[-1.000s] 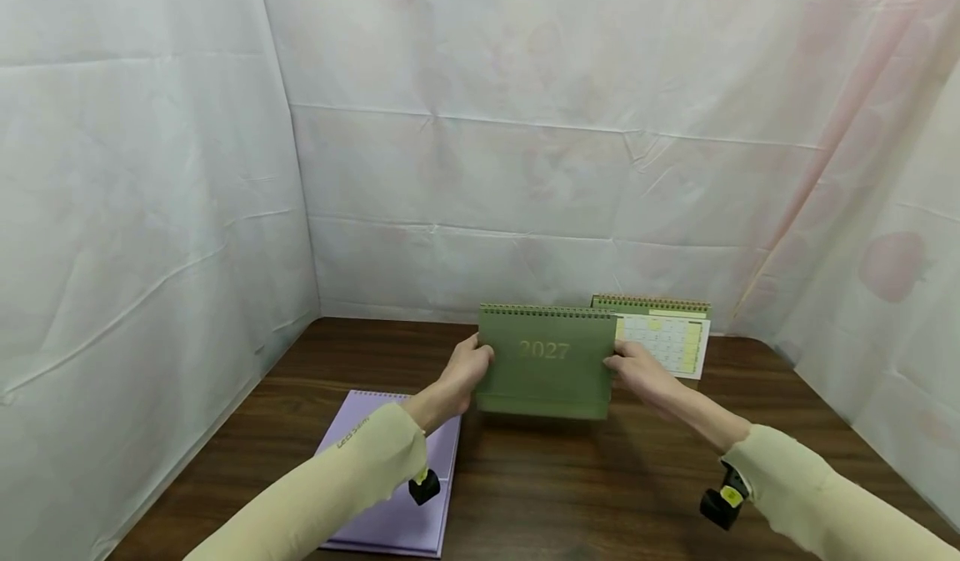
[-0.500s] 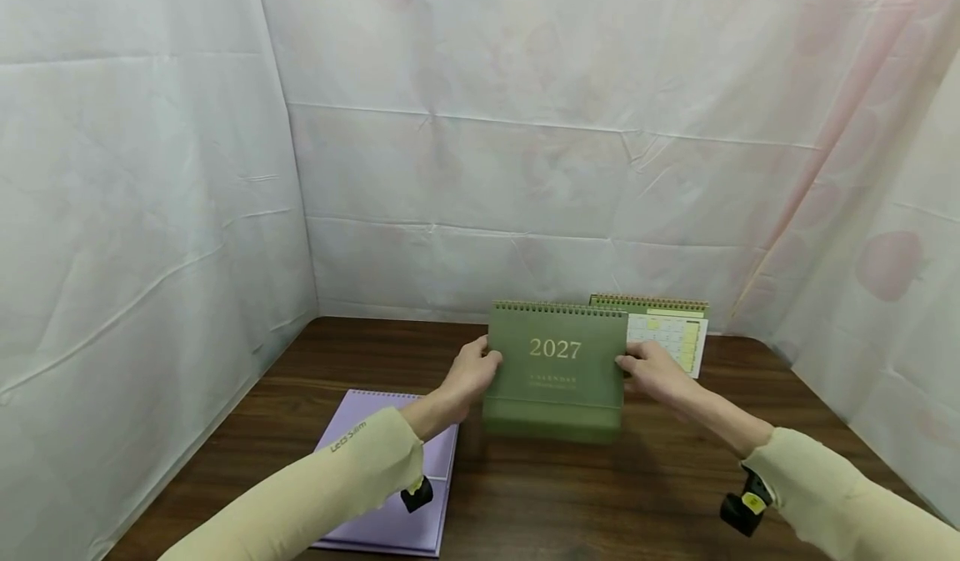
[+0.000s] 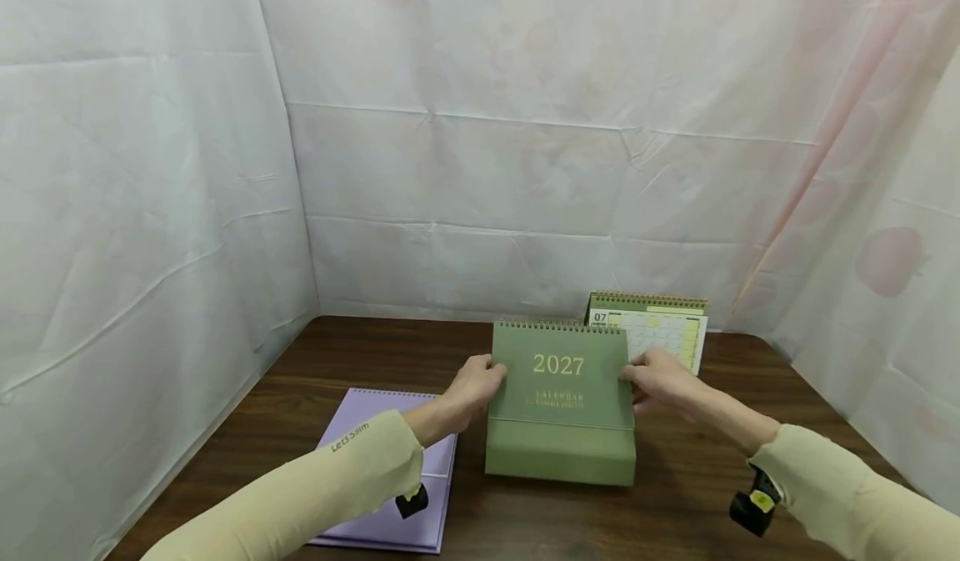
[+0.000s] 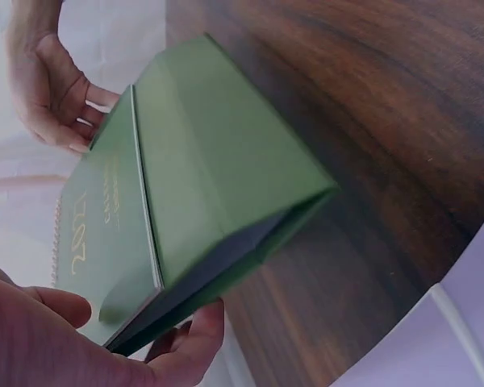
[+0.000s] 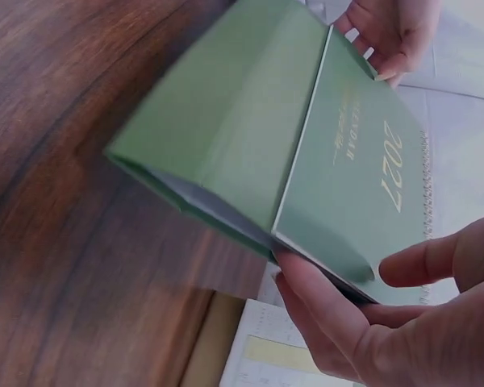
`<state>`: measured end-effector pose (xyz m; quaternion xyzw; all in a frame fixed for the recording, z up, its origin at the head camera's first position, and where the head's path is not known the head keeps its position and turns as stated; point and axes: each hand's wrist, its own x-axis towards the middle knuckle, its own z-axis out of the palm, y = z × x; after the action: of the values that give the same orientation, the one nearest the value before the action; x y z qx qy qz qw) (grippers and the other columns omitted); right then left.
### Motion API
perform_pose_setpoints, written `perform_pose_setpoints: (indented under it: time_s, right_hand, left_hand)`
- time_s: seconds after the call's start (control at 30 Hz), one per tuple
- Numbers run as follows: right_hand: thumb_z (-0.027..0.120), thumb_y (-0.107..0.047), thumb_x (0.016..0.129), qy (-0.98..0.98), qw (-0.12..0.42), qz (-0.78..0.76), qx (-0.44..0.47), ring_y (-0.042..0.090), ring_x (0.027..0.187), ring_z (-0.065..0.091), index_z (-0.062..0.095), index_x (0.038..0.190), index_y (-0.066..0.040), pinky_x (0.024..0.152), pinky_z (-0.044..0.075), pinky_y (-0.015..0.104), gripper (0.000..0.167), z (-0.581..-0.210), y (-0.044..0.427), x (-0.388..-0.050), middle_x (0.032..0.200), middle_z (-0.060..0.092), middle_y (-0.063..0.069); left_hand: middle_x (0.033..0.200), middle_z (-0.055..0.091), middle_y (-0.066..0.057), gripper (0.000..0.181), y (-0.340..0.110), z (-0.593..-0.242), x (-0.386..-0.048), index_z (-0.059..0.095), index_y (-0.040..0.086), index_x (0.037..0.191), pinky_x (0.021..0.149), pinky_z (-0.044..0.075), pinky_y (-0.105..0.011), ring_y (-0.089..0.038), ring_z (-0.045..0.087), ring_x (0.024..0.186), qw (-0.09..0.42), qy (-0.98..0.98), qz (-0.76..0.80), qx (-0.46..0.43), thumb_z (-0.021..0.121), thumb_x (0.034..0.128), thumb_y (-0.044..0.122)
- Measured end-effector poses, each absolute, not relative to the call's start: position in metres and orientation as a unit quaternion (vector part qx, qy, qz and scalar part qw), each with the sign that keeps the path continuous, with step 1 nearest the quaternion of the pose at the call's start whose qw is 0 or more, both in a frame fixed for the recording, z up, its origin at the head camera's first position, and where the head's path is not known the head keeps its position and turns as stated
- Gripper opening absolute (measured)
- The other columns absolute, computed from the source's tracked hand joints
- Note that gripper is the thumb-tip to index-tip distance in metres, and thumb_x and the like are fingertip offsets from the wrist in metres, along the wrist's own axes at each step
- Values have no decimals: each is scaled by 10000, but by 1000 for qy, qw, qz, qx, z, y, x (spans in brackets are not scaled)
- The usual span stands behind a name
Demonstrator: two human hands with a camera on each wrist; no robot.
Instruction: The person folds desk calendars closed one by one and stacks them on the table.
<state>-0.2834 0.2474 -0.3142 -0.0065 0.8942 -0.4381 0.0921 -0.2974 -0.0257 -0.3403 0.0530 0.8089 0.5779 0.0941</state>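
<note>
A green desk calendar (image 3: 558,403) with "2027" in gold on its cover is held between both hands, its spiral binding at the top and its cover tilted back. My left hand (image 3: 474,388) grips its left side, thumb on the cover and fingers behind. On the right side my right hand (image 3: 663,380) pinches it the same way. In the left wrist view the calendar's folded green base (image 4: 226,153) shows a hollow end, over the wood. Whether its lower edge touches the table cannot be told.
Behind and to the right stands a second green spiral calendar (image 3: 667,336), open at a white and yellow month page marked 07. A purple spiral calendar (image 3: 405,519) lies flat at left, partly under the left sleeve. The brown wooden table (image 3: 525,528) meets white curtains (image 3: 480,169).
The green calendar has come nearer and slightly right, and its lower part has swung toward me, so the cover leans back and the folded base shows. Both hands moved along with it.
</note>
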Motion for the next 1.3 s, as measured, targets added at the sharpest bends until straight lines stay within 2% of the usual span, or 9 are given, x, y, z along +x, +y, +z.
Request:
perform_pose_setpoints:
  time_s: [0.1, 0.2, 0.33, 0.5, 0.73, 0.83, 0.97, 1.1, 1.3]
  right_hand:
    - [454, -95, 941, 892, 116, -438, 5, 197, 687, 672, 568, 1146, 199, 632, 590, 337, 377, -322, 250, -283, 851, 662, 188]
    - [468, -89, 927, 889, 132, -439, 5, 209, 653, 684, 624, 1046, 178, 622, 594, 356, 330, -332, 252, -282, 809, 681, 191]
    - [485, -76, 908, 886, 141, -441, 7, 200, 596, 680, 667, 936, 134, 598, 593, 367, 279, -345, 253, -280, 745, 670, 185]
    - [486, -69, 895, 886, 139, -442, 15, 195, 563, 666, 661, 931, 132, 565, 587, 362, 269, -356, 251, -279, 694, 647, 164]
    - [490, -28, 886, 894, 129, -429, 16, 210, 545, 628, 626, 979, 134, 554, 584, 396, 232, -368, 246, -277, 671, 597, 151]
    - [507, -22, 876, 898, 121, -422, 19, 215, 533, 628, 591, 988, 139, 537, 580, 392, 213, -371, 244, -277, 662, 596, 161]
    - [531, -34, 872, 903, 116, -413, 24, 219, 534, 646, 573, 966, 128, 524, 577, 382, 192, -373, 242, -278, 678, 624, 180]
    - [525, -44, 885, 907, 118, -403, 20, 233, 553, 662, 560, 978, 128, 528, 578, 384, 199, -373, 242, -281, 712, 637, 193]
    - [563, -21, 899, 923, 113, -369, 3, 212, 546, 626, 555, 870, 73, 532, 576, 376, 98, -377, 243, -286, 684, 610, 162]
  left_hand:
    - [839, 565, -93, 278, -25, -345, -295, 570, -22, 1105, 480, 343, -269, -145, 399, 560, 110, 819, 561, 45, 420, 930, 133]
    - [841, 558, -101, 232, -25, -349, -292, 563, -27, 1028, 508, 446, -320, -177, 491, 629, 127, 827, 546, 46, 435, 918, 131]
    - [1041, 536, -193, 248, -24, -357, -289, 554, -65, 1030, 561, 551, -462, -269, 583, 799, 127, 837, 531, 39, 467, 875, 108]
    - [1209, 368, -257, 305, -22, -369, -287, 531, -98, 1077, 544, 562, -489, -311, 526, 851, 115, 847, 519, 11, 492, 835, 83]
    - [944, 541, -179, 236, -22, -379, -286, 518, -73, 1031, 586, 565, -513, -293, 593, 792, 160, 837, 522, 22, 470, 837, 52]
    - [895, 566, -166, 213, -23, -381, -285, 510, -61, 1021, 600, 564, -522, -293, 611, 747, 173, 835, 522, 24, 464, 844, 46]
    - [824, 541, -119, 154, -23, -383, -287, 512, -19, 983, 565, 534, -420, -231, 538, 653, 162, 851, 498, 24, 486, 851, 56]
    - [742, 485, -68, 70, -21, -384, -291, 512, 24, 913, 502, 405, -311, -179, 424, 576, 152, 867, 474, 32, 495, 851, 51]
    - [698, 438, -47, 47, -21, -386, -294, 512, 30, 856, 508, 386, -315, -177, 399, 570, 144, 873, 464, 43, 481, 827, 9]
